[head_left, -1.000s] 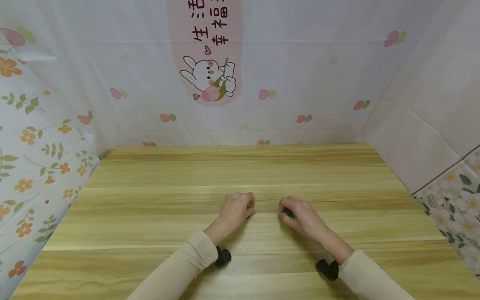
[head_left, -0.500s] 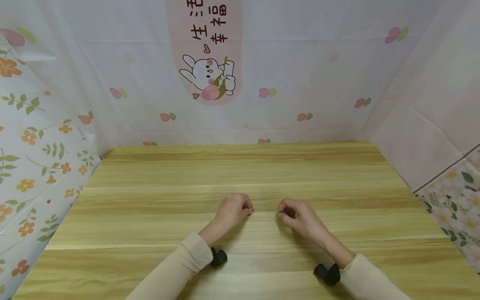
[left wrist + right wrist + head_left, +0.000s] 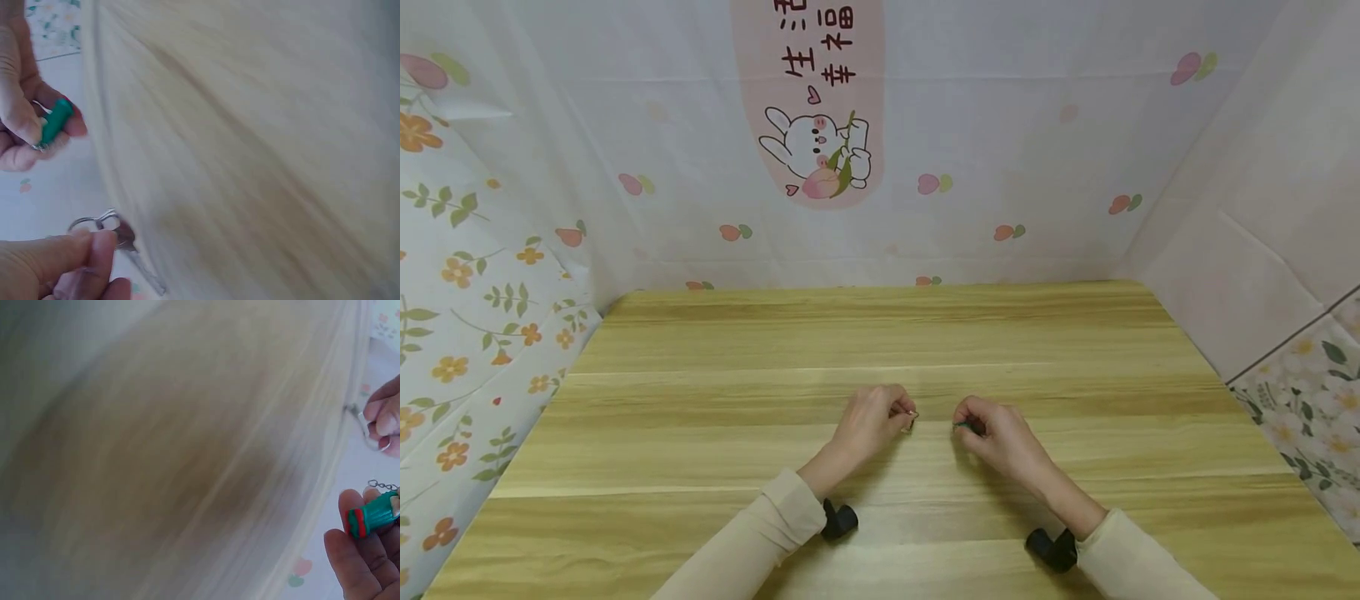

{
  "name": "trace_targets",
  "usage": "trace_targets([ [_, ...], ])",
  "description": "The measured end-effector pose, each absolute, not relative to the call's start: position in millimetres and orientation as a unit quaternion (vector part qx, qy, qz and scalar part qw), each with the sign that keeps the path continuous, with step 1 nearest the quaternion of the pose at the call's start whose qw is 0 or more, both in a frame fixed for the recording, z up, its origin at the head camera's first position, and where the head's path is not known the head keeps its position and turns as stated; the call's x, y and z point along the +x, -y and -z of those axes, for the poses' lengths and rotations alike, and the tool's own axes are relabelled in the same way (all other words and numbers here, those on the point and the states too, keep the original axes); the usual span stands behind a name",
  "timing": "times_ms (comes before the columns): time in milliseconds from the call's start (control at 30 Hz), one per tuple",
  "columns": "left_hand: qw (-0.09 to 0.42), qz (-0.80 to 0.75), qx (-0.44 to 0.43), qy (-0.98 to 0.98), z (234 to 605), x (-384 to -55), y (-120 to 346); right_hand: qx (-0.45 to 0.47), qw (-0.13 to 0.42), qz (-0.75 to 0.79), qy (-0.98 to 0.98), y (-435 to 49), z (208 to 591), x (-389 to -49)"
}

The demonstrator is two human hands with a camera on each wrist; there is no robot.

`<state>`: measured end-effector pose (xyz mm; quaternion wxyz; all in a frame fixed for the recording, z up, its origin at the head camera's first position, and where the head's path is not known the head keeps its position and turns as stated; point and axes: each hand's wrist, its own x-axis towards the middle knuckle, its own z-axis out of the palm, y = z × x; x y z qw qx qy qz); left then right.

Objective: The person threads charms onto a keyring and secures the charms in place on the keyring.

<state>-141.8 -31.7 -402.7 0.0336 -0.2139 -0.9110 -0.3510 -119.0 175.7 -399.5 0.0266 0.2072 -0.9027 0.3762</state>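
Observation:
My left hand (image 3: 867, 423) pinches a metal key ring, with a key (image 3: 149, 273) hanging from it, between thumb and forefinger. In the left wrist view the key points down and to the right, past the fingertips. A short way to the right, my right hand (image 3: 1006, 433) holds a small green keychain charm (image 3: 377, 514) with a red band near its end. From the charm a short metal chain (image 3: 384, 485) sticks out towards the left hand. Ring and chain are apart. Both hands are just above the table, and the fingers cover part of each item.
A wood-grain table (image 3: 880, 333) spreads beneath both hands. Black wrist cameras sit under the left cuff (image 3: 841, 521) and the right cuff (image 3: 1051, 550). Printed cloth (image 3: 1000, 150) hangs behind the table and at both sides.
The left hand has shifted slightly right, and the key ring now shows beyond its fingertips. The right hand has moved slightly left, its fingers turning a little around the charm.

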Motion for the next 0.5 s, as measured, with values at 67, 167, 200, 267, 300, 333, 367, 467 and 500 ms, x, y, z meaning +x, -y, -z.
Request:
trace_targets([
  [67, 0.010, 0.377, -0.206, 0.903, 400.5, -140.5, 30.5, 0.214, 0.026, -0.397, 0.892, -174.8, 399.3, -118.6],
  [167, -0.002, 0.399, -0.204, 0.894, 398.2, -139.4, 28.8, 0.218, 0.023, -0.429, 0.876, -173.5, 399.3, -118.2],
  [200, -0.002, 0.403, -0.204, 0.892, 398.0, -139.2, 28.4, 0.216, 0.019, -0.441, 0.871, -173.0, 399.0, -117.9],
  [267, -0.002, 0.410, -0.199, 0.890, 397.4, -138.8, 27.2, 0.209, 0.014, -0.458, 0.864, -171.8, 399.0, -117.4],
  [300, -0.004, 0.414, -0.195, 0.889, 397.4, -138.5, 26.7, 0.206, 0.014, -0.462, 0.863, -171.2, 398.8, -117.0],
  [333, -0.006, 0.418, -0.191, 0.888, 397.3, -138.2, 26.2, 0.201, 0.014, -0.467, 0.861, -170.5, 399.0, -116.6],
  [367, -0.008, 0.422, -0.188, 0.887, 397.2, -137.9, 25.7, 0.198, 0.014, -0.471, 0.860, -169.8, 399.0, -116.1],
  [467, -0.003, 0.428, -0.188, 0.884, 397.2, -137.0, 24.0, 0.187, 0.020, -0.476, 0.859, -167.0, 399.3, -114.0],
  [500, -0.003, 0.431, -0.189, 0.882, 397.1, -136.6, 23.4, 0.184, 0.023, -0.478, 0.859, -166.3, 399.0, -113.0],
])
